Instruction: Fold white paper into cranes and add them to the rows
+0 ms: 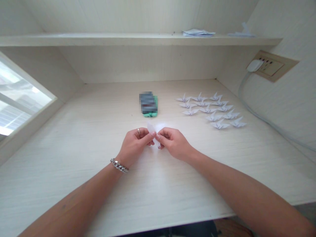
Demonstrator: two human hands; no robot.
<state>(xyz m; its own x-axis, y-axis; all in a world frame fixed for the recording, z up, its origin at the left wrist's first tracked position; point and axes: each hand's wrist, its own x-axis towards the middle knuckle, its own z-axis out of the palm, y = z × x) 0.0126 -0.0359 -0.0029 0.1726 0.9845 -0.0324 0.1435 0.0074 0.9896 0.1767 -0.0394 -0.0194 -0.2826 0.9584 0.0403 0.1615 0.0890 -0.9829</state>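
Two hands work near the middle of the desk (71, 141), pinching one piece of white paper (151, 127) between them. The left hand (135, 144) grips its edge at nine o'clock, thumb pressed against the fingers; the right hand (176, 143) grips it likewise at three o'clock, their tips almost meeting. The paper is blurred, so its folds are hard to make out. The left hand wears one ring (138, 131) and one bracelet (119, 165).

From the hands, one green-edged object (151, 115), its top pixelated, lies at twelve o'clock. At two o'clock sit thirteen white paper cranes (207, 110), in rows of three, three, three, two and two from far to near. Beyond them, also toward two, one white plug (255, 65) with one cable (261, 118) sits in one wall socket (274, 67). Toward one, two lots of paper (198, 33) rest on one shelf (123, 40).
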